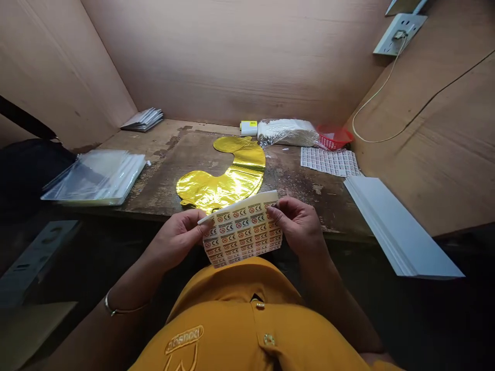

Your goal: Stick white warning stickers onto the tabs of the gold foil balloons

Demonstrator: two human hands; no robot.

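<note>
I hold a sheet of small printed stickers (243, 229) in front of my chest, just off the table's near edge. My left hand (178, 236) grips its left edge with thumb and fingers closed. My right hand (299, 224) pinches the sheet's upper right corner. Beyond the sheet, a flat gold foil balloon (224, 178) lies curved on the worn wooden table (294, 185).
A stack of clear plastic bags (96, 175) lies at the left. A second sticker sheet (329, 161), a red basket (334, 137), a silvery bag (288, 132) and a small white-and-yellow box (248, 127) sit at the back. A white card stack (398, 224) lies at the right. Folded papers (143, 119) lie in the far left corner.
</note>
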